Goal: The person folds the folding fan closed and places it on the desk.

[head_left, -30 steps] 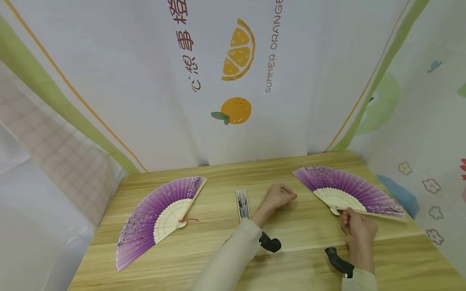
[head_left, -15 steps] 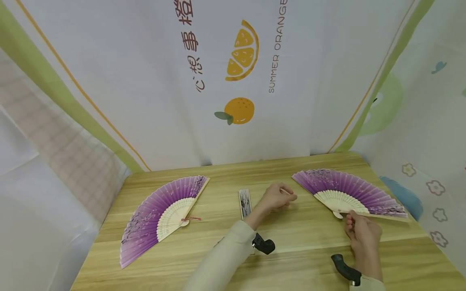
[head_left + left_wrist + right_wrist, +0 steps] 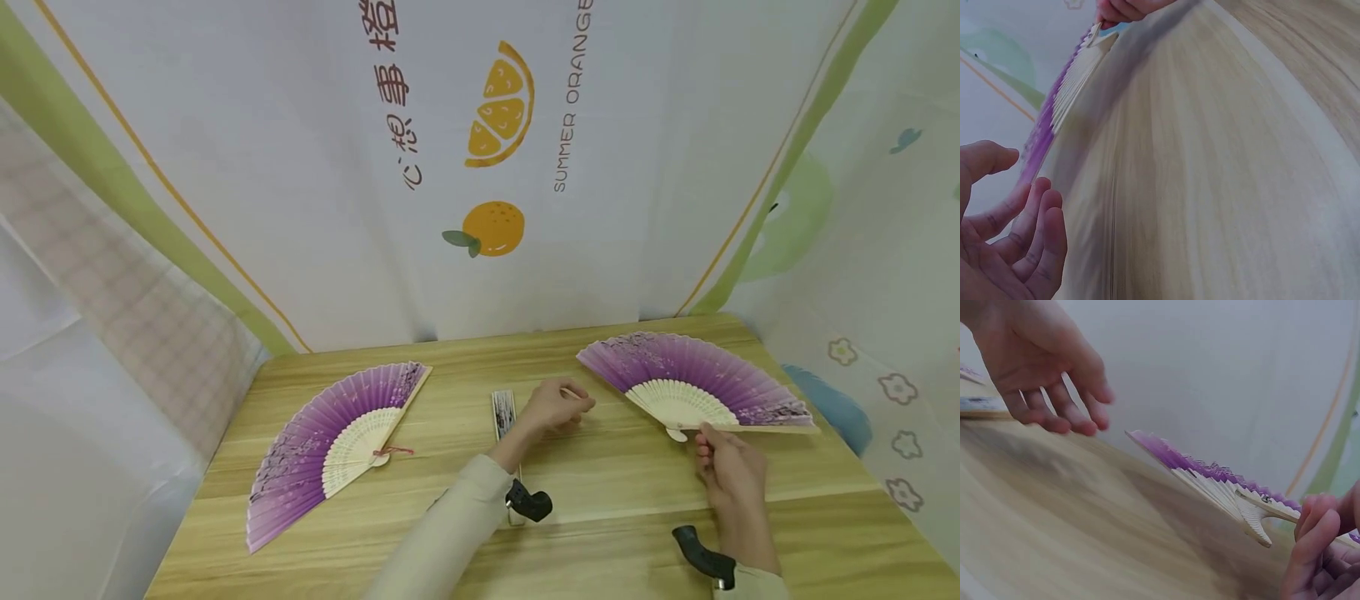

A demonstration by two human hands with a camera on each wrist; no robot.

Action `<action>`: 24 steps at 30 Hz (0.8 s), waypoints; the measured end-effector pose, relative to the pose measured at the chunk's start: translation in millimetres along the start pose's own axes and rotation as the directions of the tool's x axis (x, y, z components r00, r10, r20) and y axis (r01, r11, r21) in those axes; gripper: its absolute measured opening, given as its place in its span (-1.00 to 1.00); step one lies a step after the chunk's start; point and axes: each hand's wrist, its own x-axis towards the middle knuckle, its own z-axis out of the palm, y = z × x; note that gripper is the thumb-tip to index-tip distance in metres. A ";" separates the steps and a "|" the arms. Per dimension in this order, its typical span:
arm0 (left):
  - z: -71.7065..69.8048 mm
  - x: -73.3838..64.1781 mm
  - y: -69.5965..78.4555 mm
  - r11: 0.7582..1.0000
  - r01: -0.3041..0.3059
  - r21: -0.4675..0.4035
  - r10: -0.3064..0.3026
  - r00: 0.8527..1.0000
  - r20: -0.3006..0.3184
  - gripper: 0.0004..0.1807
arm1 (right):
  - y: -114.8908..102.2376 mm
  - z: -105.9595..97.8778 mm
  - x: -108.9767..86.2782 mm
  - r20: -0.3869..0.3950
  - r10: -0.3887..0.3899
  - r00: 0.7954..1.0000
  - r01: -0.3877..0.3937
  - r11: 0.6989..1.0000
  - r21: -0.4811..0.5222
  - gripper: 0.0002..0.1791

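Observation:
An unfolded purple folding fan [image 3: 697,371] with pale ribs is at the table's right. My right hand [image 3: 731,467] pinches its near guard stick between thumb and fingers, close to the pivot. In the right wrist view this fan [image 3: 1210,481] is tilted, with shadow beneath it. My left hand [image 3: 557,406] hovers left of the fan, fingers loosely bent, holding nothing; in the left wrist view a gap shows between thumb and fingers [image 3: 1038,231]. Under my left forearm lies a folded fan [image 3: 504,410], partly hidden by the sleeve.
A second spread purple fan [image 3: 337,442] with a red cord [image 3: 393,452] lies on the left of the wooden table [image 3: 600,542]. White printed curtains [image 3: 337,250] hang behind the table and at both sides. Black wrist mounts [image 3: 528,502] sit on both forearms.
The right hand has drawn the held fan left and slightly away from me over the last half second. My left hand has shifted a little left. The other fans stay put.

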 end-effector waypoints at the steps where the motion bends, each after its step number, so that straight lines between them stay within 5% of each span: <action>1: -0.8 -0.4 -0.1 1.000 0.002 -0.014 -0.002 1.000 -0.005 -0.77 | 0.6 4.2 -0.8 0.008 -0.005 1.000 0.005 1.000 -0.006 -0.72; 14: -19.6 -10.7 -5.2 0.988 -0.008 -0.156 -0.004 0.997 -0.075 -0.71 | 9.9 50.2 -13.5 0.137 -0.084 0.987 0.100 0.989 -0.113 -0.72; 24: -32.5 -10.5 -16.7 0.922 -0.013 -0.388 -0.038 0.992 -0.124 -0.61 | 21.7 80.9 -21.0 0.216 -0.091 0.972 0.129 0.977 -0.171 -0.76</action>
